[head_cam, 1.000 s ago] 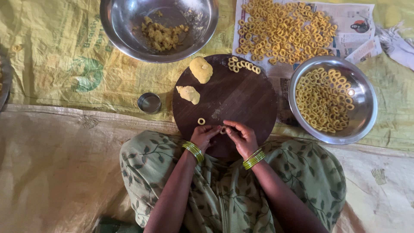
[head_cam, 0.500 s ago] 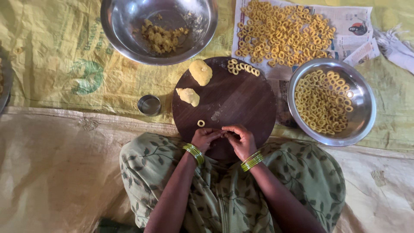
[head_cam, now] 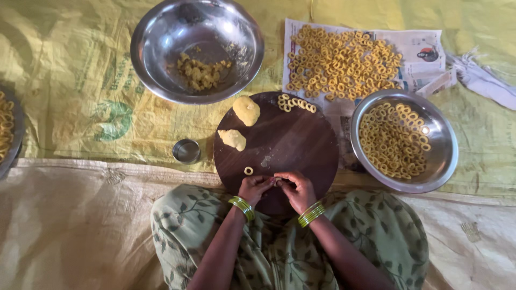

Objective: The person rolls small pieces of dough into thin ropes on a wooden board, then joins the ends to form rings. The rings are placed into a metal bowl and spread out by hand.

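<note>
My left hand (head_cam: 255,188) and my right hand (head_cam: 296,190) meet fingertip to fingertip at the near edge of a round dark wooden board (head_cam: 290,145). They pinch a small piece of yellow dough between them, mostly hidden by the fingers. One small dough ring (head_cam: 248,171) lies on the board just left of my left hand. Two lumps of yellow dough (head_cam: 246,110) (head_cam: 233,139) sit on the board's far left side. A short row of finished rings (head_cam: 295,103) lies along its far edge.
A steel bowl with dough scraps (head_cam: 196,49) stands beyond the board. To the right, a steel bowl (head_cam: 403,140) holds several rings, and more rings cover a newspaper sheet (head_cam: 344,59). A small steel cup (head_cam: 186,151) stands left of the board. Yellow sacking covers the floor.
Both hands stay at the board's near edge, fingers working the dough piece slightly. Nothing else has moved.
</note>
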